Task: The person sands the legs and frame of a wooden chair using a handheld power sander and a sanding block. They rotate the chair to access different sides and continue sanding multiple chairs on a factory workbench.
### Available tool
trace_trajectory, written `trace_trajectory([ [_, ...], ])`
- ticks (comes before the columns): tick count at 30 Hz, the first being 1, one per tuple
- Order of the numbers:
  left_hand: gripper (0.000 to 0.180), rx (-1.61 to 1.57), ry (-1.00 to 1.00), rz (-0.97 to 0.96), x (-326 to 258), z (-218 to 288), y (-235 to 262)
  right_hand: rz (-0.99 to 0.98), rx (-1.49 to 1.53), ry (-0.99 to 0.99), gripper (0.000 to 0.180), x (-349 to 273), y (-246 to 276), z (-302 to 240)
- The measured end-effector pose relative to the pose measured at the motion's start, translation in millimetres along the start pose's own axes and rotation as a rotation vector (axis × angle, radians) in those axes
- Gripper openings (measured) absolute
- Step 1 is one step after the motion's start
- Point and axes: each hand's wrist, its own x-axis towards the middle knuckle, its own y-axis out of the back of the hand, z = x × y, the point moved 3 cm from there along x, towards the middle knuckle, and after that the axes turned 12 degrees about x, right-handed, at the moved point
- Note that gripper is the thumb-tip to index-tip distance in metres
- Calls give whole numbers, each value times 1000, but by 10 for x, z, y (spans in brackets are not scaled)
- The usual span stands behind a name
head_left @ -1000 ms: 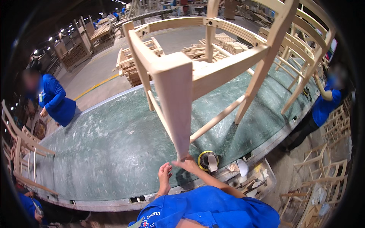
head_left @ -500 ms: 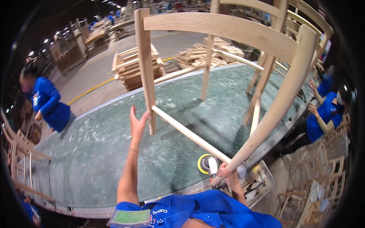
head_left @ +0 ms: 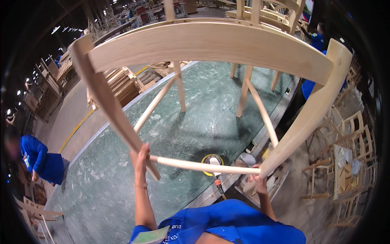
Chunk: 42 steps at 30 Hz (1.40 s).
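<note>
My left hand (head_left: 140, 156) is closing its grip on the left leg of the bare wooden chair frame (head_left: 211, 44), filling mid-frame over the green surface (head_left: 101, 195); my right hand (head_left: 256, 181) is clasping the right leg. It's feeling stiff, bulky, smooth.

The green dusty counter (head_left: 122, 191) carries a yellow round sander (head_left: 212, 162) between the two grips, near its edge.

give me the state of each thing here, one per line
chair frame: unfinished wood, held up, far legs on the table
left hand: gripping one near leg
right hand: gripping the other leg's end
table: green top, dusty and scuffed
tape roll: lying flat by the table edge
stacked chairs: unfinished, standing on the floor at right
</note>
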Motion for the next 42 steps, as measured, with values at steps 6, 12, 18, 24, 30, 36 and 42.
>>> trace_trajectory([
  [6, 26, -145, 54, 207, -1050, 70, 758, 22, -142, 41, 27, -499, 51, -211],
  [12, 26, -149, 7, 442, -1602, 39, 1405, -72, -119, -64, 34, -453, -146, -4],
  [18, 23, -65, -15, 658, -1828, 23, 1908, -338, -143, -94, 42, -204, -747, 39],
  [24, 26, 69, 30, 721, -1699, -138, 2522, -536, -29, -43, 56, -153, -1514, 158],
  [30, 35, 425, 40, 865, -1637, 0, 2465, -703, 110, -137, 49, -46, -1363, 149],
  [36, 49, 489, -65, 828, -1496, 135, 2561, 38, -486, 98, 33, 511, -176, 652],
  [42, 58, 473, -50, 815, -1436, 305, 2370, 335, -1293, 239, 57, 738, 1130, 1119],
])
